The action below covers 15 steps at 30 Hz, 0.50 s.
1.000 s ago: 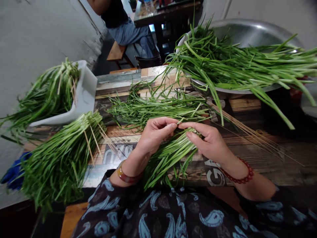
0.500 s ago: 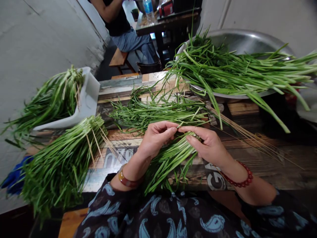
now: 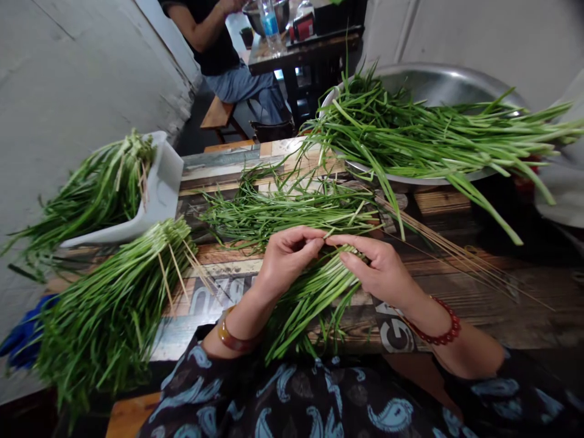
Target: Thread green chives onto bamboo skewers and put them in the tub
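Both hands meet over a bunch of green chives (image 3: 314, 292) lying near the table's front edge. Thumb and forefinger of my left hand (image 3: 294, 252) are pinched at a thin chive stalk. My right hand (image 3: 376, 264) touches the same spot with its forefinger, its thumb resting by the bunch's pale ends; it holds chive stalks. Just behind lies a loose pile of chives (image 3: 283, 210). Thin wooden skewers (image 3: 449, 249) lie to the right. On the left, a large bundle of chives (image 3: 114, 304) has skewers through its pale ends.
A white plastic tray (image 3: 166, 182) with skewered chives stands at the back left. A steel basin (image 3: 456, 82) heaped with chives fills the back right. A blue glove (image 3: 25, 334) lies far left. Beyond the table (image 3: 219, 161), a person (image 3: 219, 55) sits at another table.
The view has shifted slightly. My hands stay together over the bunch, with only small finger movement.
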### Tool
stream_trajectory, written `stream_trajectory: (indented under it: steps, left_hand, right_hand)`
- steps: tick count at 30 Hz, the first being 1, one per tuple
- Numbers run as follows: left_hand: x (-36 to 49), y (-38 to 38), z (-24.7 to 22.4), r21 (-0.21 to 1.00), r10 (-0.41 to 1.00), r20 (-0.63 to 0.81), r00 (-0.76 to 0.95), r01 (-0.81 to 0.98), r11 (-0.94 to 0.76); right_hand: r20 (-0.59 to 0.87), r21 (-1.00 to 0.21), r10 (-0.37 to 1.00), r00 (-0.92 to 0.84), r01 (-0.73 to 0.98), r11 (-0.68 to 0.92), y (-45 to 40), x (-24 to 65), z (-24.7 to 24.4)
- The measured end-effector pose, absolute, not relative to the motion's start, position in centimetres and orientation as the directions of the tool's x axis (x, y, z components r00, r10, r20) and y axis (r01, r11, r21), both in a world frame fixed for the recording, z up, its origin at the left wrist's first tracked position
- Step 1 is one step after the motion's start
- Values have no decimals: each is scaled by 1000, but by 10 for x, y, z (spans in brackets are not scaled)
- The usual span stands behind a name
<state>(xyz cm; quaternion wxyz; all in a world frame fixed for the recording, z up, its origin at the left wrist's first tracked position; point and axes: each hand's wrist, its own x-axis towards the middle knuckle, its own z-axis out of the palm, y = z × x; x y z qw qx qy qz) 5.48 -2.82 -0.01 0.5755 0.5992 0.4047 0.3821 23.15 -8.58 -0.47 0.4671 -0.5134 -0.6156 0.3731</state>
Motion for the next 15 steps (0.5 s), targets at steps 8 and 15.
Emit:
stream_trajectory:
  steps: [8, 15]
  left_hand:
    - [59, -33, 4, 717, 807, 449, 384, 383, -582]
    - [56, -31, 1, 761, 839, 394, 376, 379, -527]
  right_hand:
    - [198, -943, 980, -21, 267, 197, -85, 230, -8]
    - [239, -932, 971, 16, 285, 224, -82, 227, -15]
